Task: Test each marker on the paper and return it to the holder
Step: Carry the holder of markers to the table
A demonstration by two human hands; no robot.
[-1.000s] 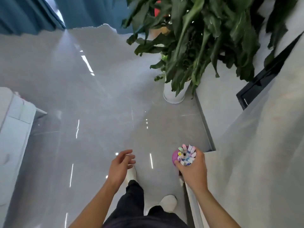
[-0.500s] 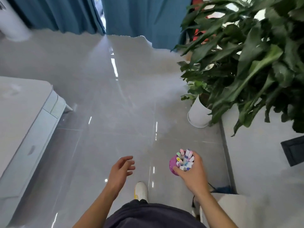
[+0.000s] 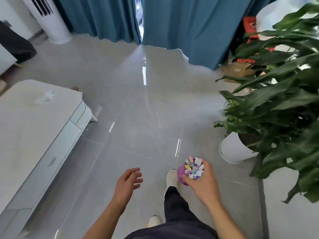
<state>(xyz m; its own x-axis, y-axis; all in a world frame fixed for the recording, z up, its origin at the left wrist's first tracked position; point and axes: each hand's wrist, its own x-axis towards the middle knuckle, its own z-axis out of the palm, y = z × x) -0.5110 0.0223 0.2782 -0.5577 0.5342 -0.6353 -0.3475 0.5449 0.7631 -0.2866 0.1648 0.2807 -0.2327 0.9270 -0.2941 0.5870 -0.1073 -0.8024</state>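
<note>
The holder, a small purple cup, is being carried in the air above the floor, low and right of centre in the head view. Markers with pale caps are standing packed inside it, their ends sticking up past the rim. The right hand is gripping the holder from its near side; its grip is curling round the cup wall, with the thumb lying on the purple side and the fingers wrapping the far side by the markers. The left hand is hanging well to the left of the holder, apart from it, its grip spread loosely and holding nothing.

Just left of the holder and below it, a white shoe is planting on the floor, with a dark trouser leg above it. A second shoe is showing nearer the camera. Right of the holder and beyond it, a white pot is sitting on the floor, bearing a big green plant. Far left of the holder, a white cabinet is standing. Far beyond the holder, teal curtains are hanging to the floor, with a white tower unit off to their left.
</note>
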